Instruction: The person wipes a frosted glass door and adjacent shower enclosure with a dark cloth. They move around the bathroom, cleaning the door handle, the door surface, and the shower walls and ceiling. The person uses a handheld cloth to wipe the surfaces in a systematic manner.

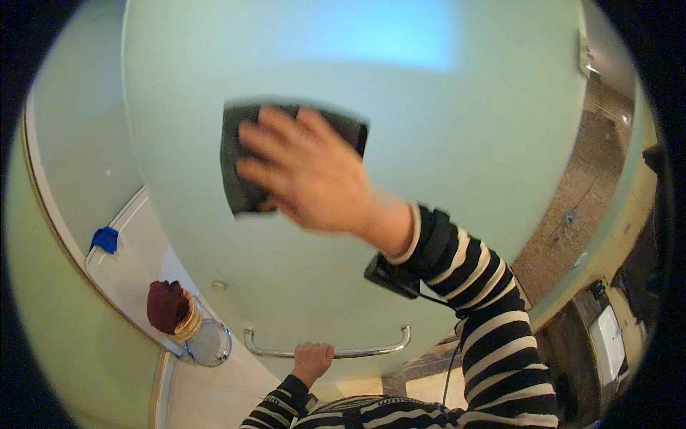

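My right hand point(316, 177), blurred, lies with spread fingers over a dark grey cloth point(234, 161). The cloth is spread against a large frosted glass door point(455, 177), and its folded edge shows near my knuckles. Lower down, my left hand point(313, 360) is closed around a chrome bar handle point(370, 353) on the same glass. A small black device point(391, 276) with a cable hangs at my right wrist, below the striped sleeve.
Left of the door, a white bathtub point(126, 244) has a blue cloth point(105, 239) over its rim. A glass-topped stand point(209, 343) carries a woven basket point(188, 319) with a maroon cloth point(167, 307). At right are a metal hinge point(589, 64) and a white washbasin point(608, 343).
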`<state>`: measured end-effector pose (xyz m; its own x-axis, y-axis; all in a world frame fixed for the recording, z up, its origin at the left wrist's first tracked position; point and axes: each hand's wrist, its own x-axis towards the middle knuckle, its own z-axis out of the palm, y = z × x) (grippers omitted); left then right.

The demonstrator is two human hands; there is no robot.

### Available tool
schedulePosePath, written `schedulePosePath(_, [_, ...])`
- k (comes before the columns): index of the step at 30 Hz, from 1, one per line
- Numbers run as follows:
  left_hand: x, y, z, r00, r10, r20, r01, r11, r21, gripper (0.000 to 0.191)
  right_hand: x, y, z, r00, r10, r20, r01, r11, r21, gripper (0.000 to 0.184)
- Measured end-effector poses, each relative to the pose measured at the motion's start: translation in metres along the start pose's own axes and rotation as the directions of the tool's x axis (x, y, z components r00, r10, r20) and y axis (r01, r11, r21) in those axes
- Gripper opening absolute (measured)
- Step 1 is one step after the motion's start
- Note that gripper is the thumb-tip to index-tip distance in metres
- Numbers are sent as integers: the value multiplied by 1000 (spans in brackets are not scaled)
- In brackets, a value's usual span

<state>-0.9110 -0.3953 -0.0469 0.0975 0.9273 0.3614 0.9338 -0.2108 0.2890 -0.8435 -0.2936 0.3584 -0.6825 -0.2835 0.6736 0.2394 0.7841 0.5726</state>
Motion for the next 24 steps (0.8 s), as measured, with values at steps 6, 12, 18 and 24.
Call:
schedulePosePath(6, [-1,-4,5,1000,22,8,-22,999,27,29,20,93,-94,949,199,-244,-288,859,-422,49])
schedulePosePath(12, [-3,-6,5,998,57,-13,-57,998,-5,27,-63,172,-163,775,384,-502,-631,524,-572,46])
schedulePosePath(18, [-1,-4,-2,994,105,4,-105,994,3,27,-219,201,-203,575,442,-688,-807,445,-389,53])
schedulePosePath(24, [-1,-7,1,990,138,12,-139,989,55,27,-347,100,-131,422,571,-704,-905,306,-294,49])
